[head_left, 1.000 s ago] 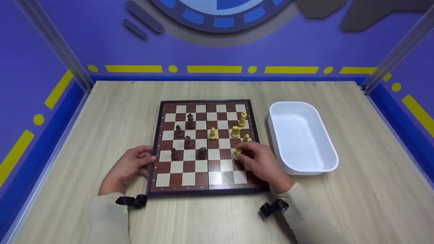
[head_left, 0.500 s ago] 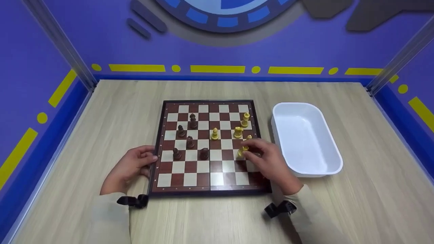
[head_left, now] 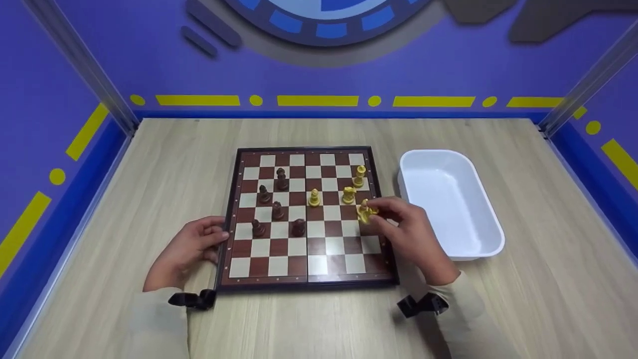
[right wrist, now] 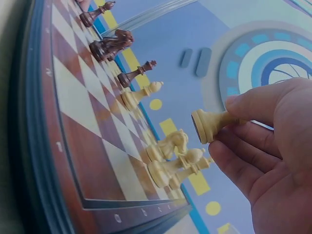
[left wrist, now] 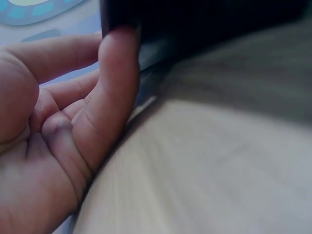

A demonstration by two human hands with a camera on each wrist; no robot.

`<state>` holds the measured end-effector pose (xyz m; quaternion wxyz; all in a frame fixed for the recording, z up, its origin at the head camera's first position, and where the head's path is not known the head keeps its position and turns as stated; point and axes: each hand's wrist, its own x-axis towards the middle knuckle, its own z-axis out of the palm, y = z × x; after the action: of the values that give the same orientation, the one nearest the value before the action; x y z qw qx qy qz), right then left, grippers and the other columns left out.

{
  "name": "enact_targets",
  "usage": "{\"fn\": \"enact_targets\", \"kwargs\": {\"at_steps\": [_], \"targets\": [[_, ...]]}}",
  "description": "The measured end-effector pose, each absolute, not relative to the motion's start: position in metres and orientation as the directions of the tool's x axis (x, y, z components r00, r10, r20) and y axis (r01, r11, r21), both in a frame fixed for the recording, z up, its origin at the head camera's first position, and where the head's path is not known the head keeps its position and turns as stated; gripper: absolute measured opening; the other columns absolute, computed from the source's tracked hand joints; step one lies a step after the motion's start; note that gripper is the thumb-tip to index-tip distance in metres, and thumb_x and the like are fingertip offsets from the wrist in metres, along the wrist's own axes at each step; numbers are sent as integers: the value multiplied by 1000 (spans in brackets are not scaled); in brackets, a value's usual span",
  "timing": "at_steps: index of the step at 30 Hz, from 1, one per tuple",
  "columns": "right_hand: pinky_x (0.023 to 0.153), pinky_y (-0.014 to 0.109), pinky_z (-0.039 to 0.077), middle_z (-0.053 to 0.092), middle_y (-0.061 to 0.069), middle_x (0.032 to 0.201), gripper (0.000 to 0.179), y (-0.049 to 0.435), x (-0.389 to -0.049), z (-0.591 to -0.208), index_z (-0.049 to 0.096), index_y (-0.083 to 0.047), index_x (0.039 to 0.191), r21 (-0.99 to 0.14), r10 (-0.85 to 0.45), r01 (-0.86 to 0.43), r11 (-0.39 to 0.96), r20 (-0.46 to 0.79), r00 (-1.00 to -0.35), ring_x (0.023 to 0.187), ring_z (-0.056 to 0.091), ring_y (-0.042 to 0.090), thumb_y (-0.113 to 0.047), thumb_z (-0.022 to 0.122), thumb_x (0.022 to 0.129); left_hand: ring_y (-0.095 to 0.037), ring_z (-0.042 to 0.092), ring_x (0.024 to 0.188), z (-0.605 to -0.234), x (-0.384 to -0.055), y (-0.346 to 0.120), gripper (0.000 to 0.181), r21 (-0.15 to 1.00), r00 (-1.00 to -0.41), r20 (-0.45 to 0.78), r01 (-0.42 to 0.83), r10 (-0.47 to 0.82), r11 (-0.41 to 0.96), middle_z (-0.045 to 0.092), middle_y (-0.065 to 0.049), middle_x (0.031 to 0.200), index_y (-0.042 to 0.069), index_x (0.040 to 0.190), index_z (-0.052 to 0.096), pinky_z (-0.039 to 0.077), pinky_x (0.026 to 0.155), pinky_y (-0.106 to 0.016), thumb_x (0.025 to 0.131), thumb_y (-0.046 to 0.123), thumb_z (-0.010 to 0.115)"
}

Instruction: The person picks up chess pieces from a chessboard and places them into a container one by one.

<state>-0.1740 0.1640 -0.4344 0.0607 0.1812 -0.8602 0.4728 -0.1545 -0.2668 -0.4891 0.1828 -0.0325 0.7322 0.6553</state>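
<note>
A chessboard (head_left: 344, 267) with dark and cream-yellow chess pieces lies on the table. My left hand (head_left: 190, 249) holds its left edge, the thumb at the rim; in the left wrist view the fingers touch the board's dark side. My right hand (head_left: 412, 234) pinches a cream chess piece (right wrist: 209, 124) by its upper part, its base clear of the board; the fingers hide its top. Behind it stand a cream bishop (right wrist: 170, 168) and a cream knight (head_left: 348, 195). Another cream bishop (head_left: 314, 198) stands near the middle, and a taller cream piece (head_left: 359, 176) at the far right.
Several dark chess pieces stand on the board's left half, among them a tall one (head_left: 282, 180) and a dark knight (head_left: 298, 228). A white plastic tub (head_left: 446, 209) is to the right of the board. Blue-purple panels (head_left: 319, 75) enclose the wooden table (head_left: 189, 149).
My right hand has lifted the cream chess piece off its square near the right side and moved it right and slightly away from me. The left hand keeps its hold on the board.
</note>
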Motion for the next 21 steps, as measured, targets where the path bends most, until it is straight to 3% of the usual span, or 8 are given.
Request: {"fn": "enact_targets", "kwargs": {"at_steps": [8, 21], "targets": [[81, 16, 55, 71, 4, 106, 25, 176, -176, -431, 71, -9, 110, -822, -186, -341, 456, 287, -940, 92, 65, 12, -6, 72, 86, -11, 64, 57, -489, -154, -267, 55, 949, -927, -314, -299, 204, 101, 60, 4, 84, -6, 139, 40, 59, 52, -35, 93, 10, 64], [82, 11, 53, 70, 8, 104, 22, 191, -183, -426, 70, -7, 111, -820, -116, -304, 484, 284, -952, 93, 65, 11, -6, 68, 89, -10, 61, 55, -487, -152, -267, 55, 946, -930, -322, -308, 179, 101, 57, 3, 85, -8, 139, 38, 58, 52, -35, 93, 8, 63]]}}
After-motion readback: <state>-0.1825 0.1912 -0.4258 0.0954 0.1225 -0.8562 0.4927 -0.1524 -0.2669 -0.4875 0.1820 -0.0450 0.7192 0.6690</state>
